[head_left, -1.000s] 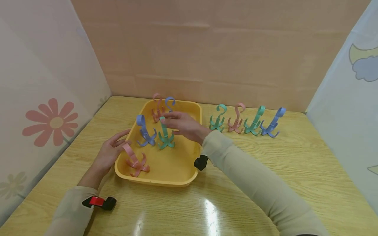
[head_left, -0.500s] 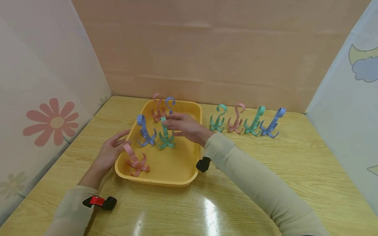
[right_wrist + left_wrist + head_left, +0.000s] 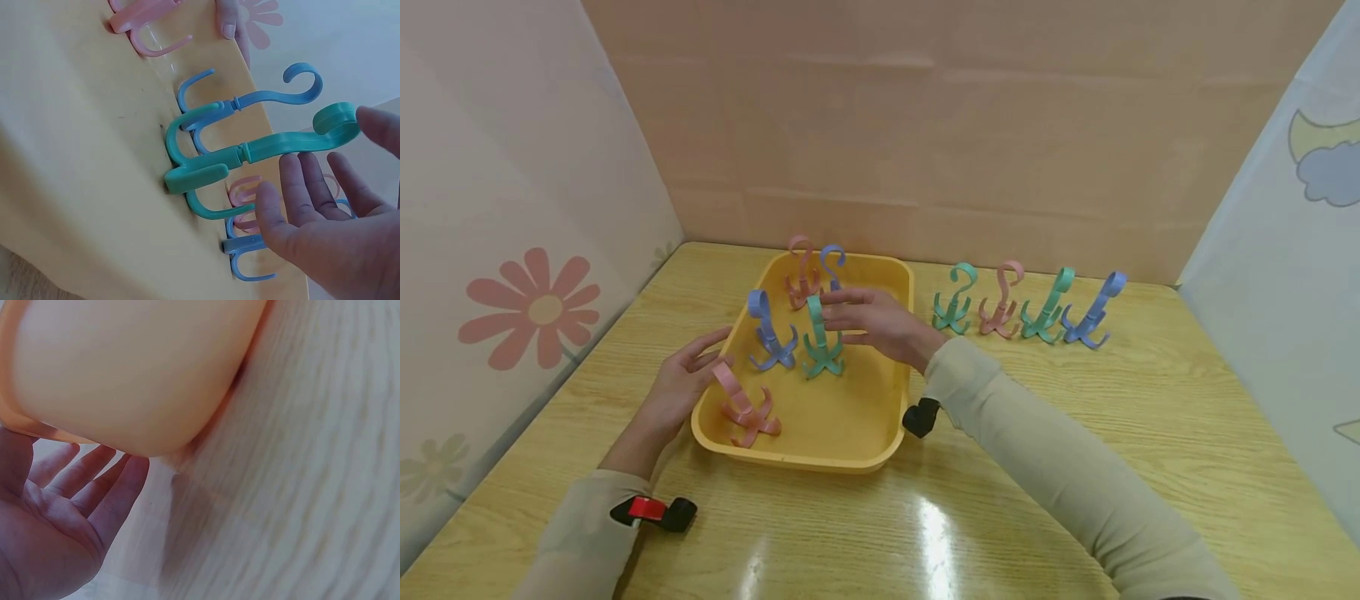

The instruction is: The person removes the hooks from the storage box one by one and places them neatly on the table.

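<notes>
My left hand (image 3: 681, 387) holds the left side of a yellow plastic basin (image 3: 842, 462), thumb over the rim. In the left wrist view its fingers (image 3: 125, 481) reach under the rim to the outer wall. My right hand (image 3: 880, 325) is over the basin beside a green rotating hook hanger (image 3: 822, 346), its fingers loosely extended. In the right wrist view the thumb is right at the curled top and the fingertips lie close along the stem; the green hanger (image 3: 212, 159) stands upright on its prongs. A blue hanger (image 3: 769, 337) stands to its left.
Pink hanger (image 3: 748, 417) leans in the basin's near left corner. Another pink hanger (image 3: 801, 279) and a blue one (image 3: 831, 262) stand at its back. Several hangers, including a green one (image 3: 953, 304) and a blue one (image 3: 1093, 317), stand in a row on the wooden table (image 3: 1037, 433).
My right hand has shifted slightly right, away from the green hanger's top, which stays standing. The left hand and basin have not moved.
</notes>
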Tool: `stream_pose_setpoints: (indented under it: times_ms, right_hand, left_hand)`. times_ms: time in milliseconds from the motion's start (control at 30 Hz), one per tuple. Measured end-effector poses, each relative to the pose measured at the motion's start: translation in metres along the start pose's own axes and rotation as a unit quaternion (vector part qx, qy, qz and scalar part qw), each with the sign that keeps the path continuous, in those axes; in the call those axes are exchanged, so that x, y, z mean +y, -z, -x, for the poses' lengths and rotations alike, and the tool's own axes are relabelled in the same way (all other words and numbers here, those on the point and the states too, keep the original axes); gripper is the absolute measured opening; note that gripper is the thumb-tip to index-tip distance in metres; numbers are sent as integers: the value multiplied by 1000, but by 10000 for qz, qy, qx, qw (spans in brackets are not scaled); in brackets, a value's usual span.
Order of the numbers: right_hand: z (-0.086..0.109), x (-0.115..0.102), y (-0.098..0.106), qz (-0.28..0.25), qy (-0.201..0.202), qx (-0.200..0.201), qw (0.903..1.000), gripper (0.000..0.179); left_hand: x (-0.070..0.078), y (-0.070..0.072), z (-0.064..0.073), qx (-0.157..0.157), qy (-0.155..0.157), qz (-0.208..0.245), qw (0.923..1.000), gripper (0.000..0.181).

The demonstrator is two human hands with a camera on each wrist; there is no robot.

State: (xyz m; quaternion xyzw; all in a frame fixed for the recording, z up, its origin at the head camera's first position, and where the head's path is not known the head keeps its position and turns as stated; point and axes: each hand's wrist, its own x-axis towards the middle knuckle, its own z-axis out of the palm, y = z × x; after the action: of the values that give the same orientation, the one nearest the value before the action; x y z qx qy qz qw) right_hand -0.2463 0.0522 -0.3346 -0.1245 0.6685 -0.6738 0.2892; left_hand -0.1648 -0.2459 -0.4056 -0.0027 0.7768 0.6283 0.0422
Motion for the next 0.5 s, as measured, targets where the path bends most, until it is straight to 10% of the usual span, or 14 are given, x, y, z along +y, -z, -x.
stream_pose_setpoints:
  times_ms: [500]
  right_hand:
    - [0, -1, -2, -52, 53, -36, 10000, 45]
  left_hand:
    - [2, -2, 1, 29, 43, -10, 10000, 62]
